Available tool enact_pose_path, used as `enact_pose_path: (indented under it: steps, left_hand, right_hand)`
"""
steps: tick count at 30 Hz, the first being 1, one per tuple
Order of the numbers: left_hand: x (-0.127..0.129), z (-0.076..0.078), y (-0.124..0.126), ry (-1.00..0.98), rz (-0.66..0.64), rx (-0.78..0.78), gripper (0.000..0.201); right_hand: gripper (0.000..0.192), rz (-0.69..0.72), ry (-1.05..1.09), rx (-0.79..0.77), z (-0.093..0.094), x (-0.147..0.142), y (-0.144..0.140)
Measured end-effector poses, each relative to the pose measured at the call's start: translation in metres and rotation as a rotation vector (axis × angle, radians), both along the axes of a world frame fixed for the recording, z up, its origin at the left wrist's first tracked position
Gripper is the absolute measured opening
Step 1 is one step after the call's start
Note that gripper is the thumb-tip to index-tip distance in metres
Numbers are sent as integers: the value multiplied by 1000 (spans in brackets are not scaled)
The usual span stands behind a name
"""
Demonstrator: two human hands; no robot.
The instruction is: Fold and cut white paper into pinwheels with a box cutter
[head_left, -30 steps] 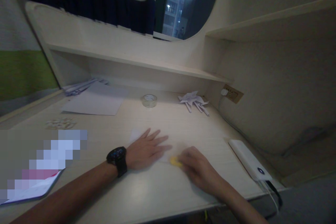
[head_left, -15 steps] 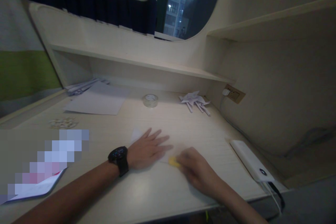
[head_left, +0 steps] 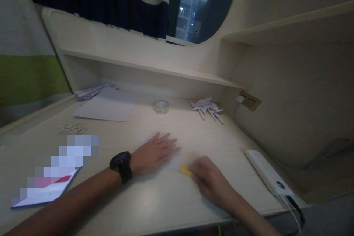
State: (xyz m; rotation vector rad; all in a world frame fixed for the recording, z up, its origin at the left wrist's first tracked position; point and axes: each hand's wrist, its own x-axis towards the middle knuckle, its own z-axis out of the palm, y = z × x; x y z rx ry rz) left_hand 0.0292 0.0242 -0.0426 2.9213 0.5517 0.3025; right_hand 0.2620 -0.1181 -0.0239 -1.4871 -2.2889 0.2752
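My left hand [head_left: 155, 153], with a black watch [head_left: 121, 166] on its wrist, lies flat with fingers spread on a small white sheet of paper [head_left: 173, 163] on the desk. Most of that sheet is hidden under the palm; one corner shows faintly past the far side. Just right of it, my right hand [head_left: 208, 177] is closed around a small yellow tool [head_left: 186, 170]. The tool's end points left at the paper's near right edge. Motion blur and the fingers hide its exact kind.
A tape roll [head_left: 161, 107] stands behind my hands. Paper pinwheels [head_left: 206, 107] lie back right; a large paper sheet [head_left: 107, 105] is back left. Small pale pieces [head_left: 72, 129] and a partly blurred-out tablet-like object [head_left: 52, 188] are left. A white power bank [head_left: 265, 173] lies right.
The view has shifted slightly. My left hand has slid a little left, showing more paper between the hands. My right hand keeps hold of the yellow tool near the paper's edge.
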Motion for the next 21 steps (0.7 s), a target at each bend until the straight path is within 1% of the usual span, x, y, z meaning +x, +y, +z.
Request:
enact_pose_path:
  steps: [2,6,9,15,21]
  left_hand:
    - [-7,0,2,-1,-17,23,43]
    - [-16,-7,1,18,-19,29,42]
    - [-17,-11,-1,37,-5,25,43]
    - [-16,-10,0,46,-10,37,43]
    - [-17,-10,0,57,-12,45,44]
  right_hand:
    - [23,5,2,10,0,1,1]
    - [23,22,-4,33,-1,1,3]
    - [25,43,-8,61,-3,2,6]
    - [30,78,-14,113,-8,6,14]
    - [31,65,17,107,-6,6,11]
